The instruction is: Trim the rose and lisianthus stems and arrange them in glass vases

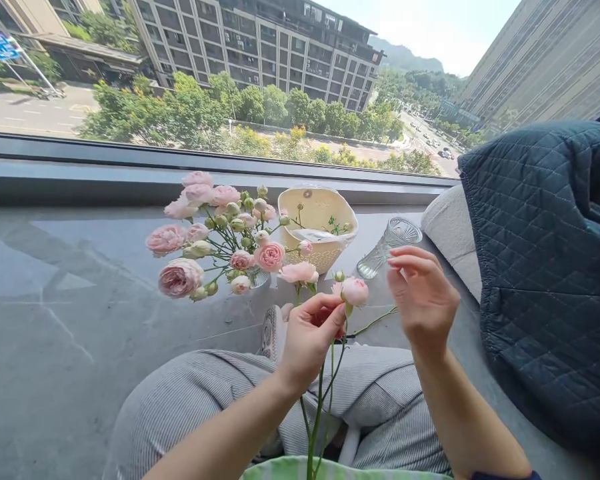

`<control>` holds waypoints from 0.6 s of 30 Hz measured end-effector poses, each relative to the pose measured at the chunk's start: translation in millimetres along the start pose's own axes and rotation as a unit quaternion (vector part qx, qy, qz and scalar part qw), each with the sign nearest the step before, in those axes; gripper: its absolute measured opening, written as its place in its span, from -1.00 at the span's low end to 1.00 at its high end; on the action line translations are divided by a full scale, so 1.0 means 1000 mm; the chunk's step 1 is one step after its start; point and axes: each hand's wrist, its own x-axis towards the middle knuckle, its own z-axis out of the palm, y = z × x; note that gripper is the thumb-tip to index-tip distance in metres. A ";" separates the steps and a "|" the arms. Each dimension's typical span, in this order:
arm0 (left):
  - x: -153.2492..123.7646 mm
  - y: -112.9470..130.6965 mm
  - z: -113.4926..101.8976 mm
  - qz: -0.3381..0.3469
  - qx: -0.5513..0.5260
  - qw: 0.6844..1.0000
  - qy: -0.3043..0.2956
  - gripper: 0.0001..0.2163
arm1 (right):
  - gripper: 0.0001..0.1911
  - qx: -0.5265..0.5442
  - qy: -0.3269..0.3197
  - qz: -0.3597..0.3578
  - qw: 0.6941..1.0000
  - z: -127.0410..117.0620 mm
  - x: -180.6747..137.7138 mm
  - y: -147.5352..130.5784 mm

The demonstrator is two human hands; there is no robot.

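Observation:
My left hand (313, 333) is closed on a pale pink rose (355, 291), pinching it just beneath the bloom. Its long green stem (316, 417) branches and runs down across my lap. Another open pink rose (299, 272) and a small green bud (339, 275) show close behind the hand. Raised to the right of the bloom, my right hand (425, 300) is apart from it, fingers loosely bent and nothing visible in them. Farther left, a bunch of pink roses and buds (270, 256) stands in a clear glass vase (258, 277).
A cream basket (320, 257) lined with clear plastic holds a few green sprigs. Beside it a ribbed clear glass vase (380, 253) appears tilted. A dark quilted cover (545, 287) hangs over a pale cushion (450, 227) at right. Behind runs a window ledge (130, 187).

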 end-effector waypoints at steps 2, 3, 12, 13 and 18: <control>-0.002 -0.001 0.002 0.005 0.010 1.000 0.000 -0.81 | -0.79 -0.041 0.003 -0.059 0.997 -0.007 -0.013 -0.005; -0.003 -0.001 0.003 0.006 0.015 1.000 0.001 -0.81 | -0.77 -0.069 -0.002 -0.096 0.993 -0.009 -0.017 -0.005; -0.006 -0.001 0.003 0.013 0.022 1.000 -0.002 -0.86 | -0.63 -0.274 0.000 -0.265 0.925 -0.006 -0.031 0.002; -0.006 -0.001 0.003 0.014 0.021 1.000 -0.003 -0.88 | -0.64 -0.291 -0.003 -0.265 0.920 -0.007 -0.033 0.003; -0.005 0.001 0.003 0.017 0.018 1.000 -0.008 -0.89 | -0.67 -0.286 -0.038 -0.230 0.929 -0.008 -0.050 0.014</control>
